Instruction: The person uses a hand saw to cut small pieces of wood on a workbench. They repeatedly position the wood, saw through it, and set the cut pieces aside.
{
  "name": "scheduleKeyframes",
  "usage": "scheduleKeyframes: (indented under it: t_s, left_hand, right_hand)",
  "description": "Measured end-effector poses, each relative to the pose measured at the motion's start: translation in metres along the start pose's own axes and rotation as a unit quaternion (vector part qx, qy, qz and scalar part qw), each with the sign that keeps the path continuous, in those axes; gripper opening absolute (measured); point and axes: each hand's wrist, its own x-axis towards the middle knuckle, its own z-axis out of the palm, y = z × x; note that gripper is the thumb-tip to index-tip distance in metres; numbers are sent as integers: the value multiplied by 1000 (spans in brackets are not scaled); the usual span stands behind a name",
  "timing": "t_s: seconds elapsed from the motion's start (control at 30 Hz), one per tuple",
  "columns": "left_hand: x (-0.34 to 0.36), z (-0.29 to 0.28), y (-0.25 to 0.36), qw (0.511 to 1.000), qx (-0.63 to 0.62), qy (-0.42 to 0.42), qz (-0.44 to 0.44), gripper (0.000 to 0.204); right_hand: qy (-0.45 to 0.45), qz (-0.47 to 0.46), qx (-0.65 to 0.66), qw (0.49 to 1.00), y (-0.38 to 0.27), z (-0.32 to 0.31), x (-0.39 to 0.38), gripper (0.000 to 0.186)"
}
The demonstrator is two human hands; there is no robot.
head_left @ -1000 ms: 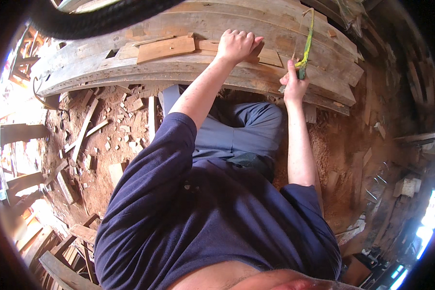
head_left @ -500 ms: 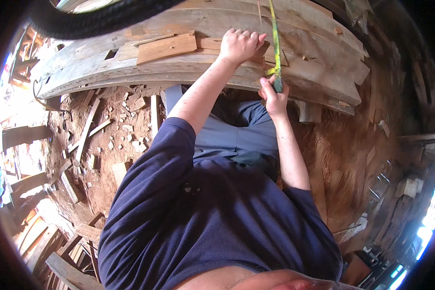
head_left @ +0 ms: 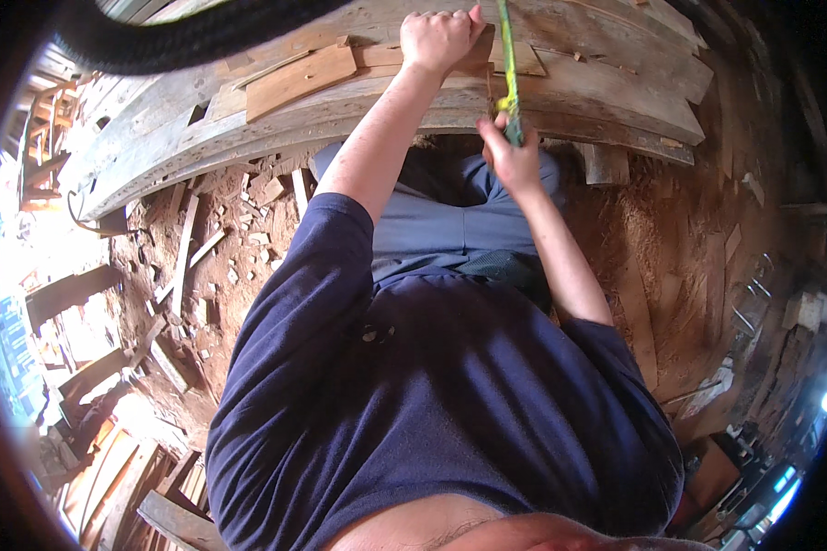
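Observation:
My right hand (head_left: 515, 161) is closed around the grip of a bow saw (head_left: 510, 69) with a narrow yellow-green frame. The frame points away from me over the plank bench (head_left: 386, 106), and a thin blade shows to its left. Beside it, my left hand (head_left: 436, 41) is curled, knuckles up, over a small wood piece (head_left: 478, 50) that lies on the bench. Most of that piece is hidden by the hand. Where the blade meets the wood is hard to make out.
A flat reddish board (head_left: 301, 83) rests left of my left hand. Offcuts and a long thin strip (head_left: 186, 257) litter the dusty floor (head_left: 239, 253) at left. A dark curved band (head_left: 193, 41) crosses the upper left. Stacked wood (head_left: 110, 487) stands at lower left.
Both hands and the bow saw sit higher and slightly left in the picture; the view has also shifted. Both hands keep the same hold.

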Motion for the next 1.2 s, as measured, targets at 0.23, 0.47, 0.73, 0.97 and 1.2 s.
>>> scheduleKeyframes:
  t_s: [0.23,0.47,0.73,0.97,1.2]
  left_hand:
    - [-4,-6,0,995,-70,69,22,46]
    - [2,1,0,999,-24,45,14,48]
    - [1,-1,-1,995,-63,74,11,47]
    - [-4,-5,0,998,-38,44,10,46]
    - [2,2,-2,999,-26,41,-3,49]
  right_hand:
    - [21,-62,-38,997,-8,-11,-11,29]
    - [16,17,23,999,8,0,-11,29]
    - [-1,-27,-31,999,1,-26,-28,27]
    - [-2,3,40,999,15,-10,-5,25]
    - [-25,7,13,1000,21,-18,-41,29]
